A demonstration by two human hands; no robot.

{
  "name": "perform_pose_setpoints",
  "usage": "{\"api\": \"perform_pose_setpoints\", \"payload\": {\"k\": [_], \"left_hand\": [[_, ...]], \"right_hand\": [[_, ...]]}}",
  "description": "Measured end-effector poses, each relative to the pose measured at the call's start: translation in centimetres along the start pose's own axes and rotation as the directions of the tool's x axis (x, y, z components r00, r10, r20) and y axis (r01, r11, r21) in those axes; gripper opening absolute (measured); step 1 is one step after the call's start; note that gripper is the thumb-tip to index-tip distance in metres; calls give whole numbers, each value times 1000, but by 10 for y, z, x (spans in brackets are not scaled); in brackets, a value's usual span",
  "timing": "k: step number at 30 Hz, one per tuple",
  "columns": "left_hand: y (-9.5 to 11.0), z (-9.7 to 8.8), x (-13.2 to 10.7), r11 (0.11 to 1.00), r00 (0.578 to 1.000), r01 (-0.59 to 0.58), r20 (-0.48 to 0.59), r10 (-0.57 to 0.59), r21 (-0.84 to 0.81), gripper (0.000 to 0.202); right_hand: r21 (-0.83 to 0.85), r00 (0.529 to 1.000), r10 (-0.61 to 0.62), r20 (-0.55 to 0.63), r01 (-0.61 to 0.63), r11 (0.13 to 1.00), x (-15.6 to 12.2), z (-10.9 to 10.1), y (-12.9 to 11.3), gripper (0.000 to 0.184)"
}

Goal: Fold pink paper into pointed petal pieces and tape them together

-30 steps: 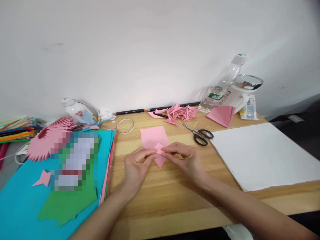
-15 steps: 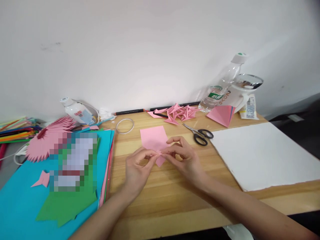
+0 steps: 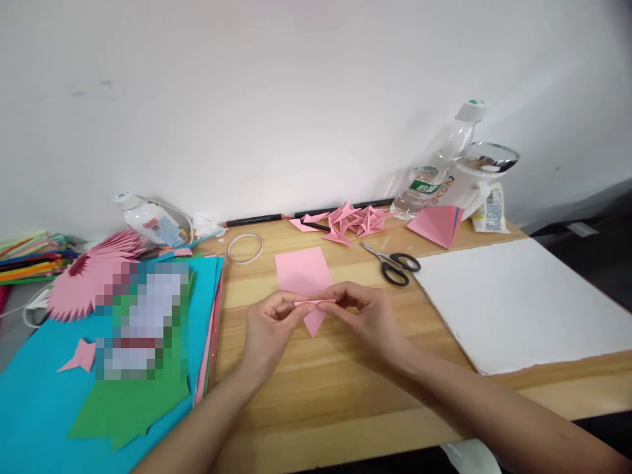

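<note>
A small piece of folded pink paper (image 3: 313, 321) is pinched between both hands, with a straight edge along the top and a point hanging down. My left hand (image 3: 269, 326) grips its left side between thumb and fingers. On the other side, my right hand (image 3: 368, 322) pinches the paper the same way, thumb tip close to the left one. Just behind the fingers lies a flat pink paper sheet (image 3: 302, 266) on the wooden table, its near edge hidden by the hands. Scissors (image 3: 394, 263) with black handles rest to the right of it.
Folded pink paper pieces (image 3: 353, 222) lie along the wall beside black pens (image 3: 257, 220). A tape ring (image 3: 245, 249) is left of the sheet. Coloured paper (image 3: 44, 395) covers the left side; a white board (image 3: 523, 303) lies right. A water bottle (image 3: 429, 171) and mug (image 3: 474, 178) stand behind.
The fingers of my right hand have come down and closed in on the folded paper. Its top edge now shows straight between both hands, and its point hangs slightly lower.
</note>
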State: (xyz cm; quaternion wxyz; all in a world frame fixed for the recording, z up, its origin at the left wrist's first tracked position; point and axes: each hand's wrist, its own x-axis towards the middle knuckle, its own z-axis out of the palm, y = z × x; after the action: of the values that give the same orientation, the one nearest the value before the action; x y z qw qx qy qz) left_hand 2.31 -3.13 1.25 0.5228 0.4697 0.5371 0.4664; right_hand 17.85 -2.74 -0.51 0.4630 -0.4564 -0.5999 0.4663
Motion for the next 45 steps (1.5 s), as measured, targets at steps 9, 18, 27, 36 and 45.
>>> {"api": "perform_pose_setpoints", "payload": {"k": [9, 18, 27, 36, 45], "left_hand": [[0, -2, 2, 994, 998, -66, 9, 66, 87, 18], [-4, -6, 5, 995, 990, 45, 138, -33, -88, 17], [-3, -5, 5, 997, 991, 15, 136, -6, -70, 14], [-2, -5, 2, 989, 988, -142, 74, 138, 42, 11], [-4, -4, 0, 985, 976, -159, 161, 146, 71, 8]], "right_hand": [[103, 996, 67, 58, -72, 992, 1, -3, -6, 14], [35, 1000, -10, -10, 10, 999, 7, -6, 2, 15], [34, 999, 31, 36, -32, 999, 5, -5, -2, 17], [-48, 999, 3, 48, 0, 999, 3, -5, -4, 16], [-17, 981, 49, 189, -47, 999, 2, -9, -14, 23]]}}
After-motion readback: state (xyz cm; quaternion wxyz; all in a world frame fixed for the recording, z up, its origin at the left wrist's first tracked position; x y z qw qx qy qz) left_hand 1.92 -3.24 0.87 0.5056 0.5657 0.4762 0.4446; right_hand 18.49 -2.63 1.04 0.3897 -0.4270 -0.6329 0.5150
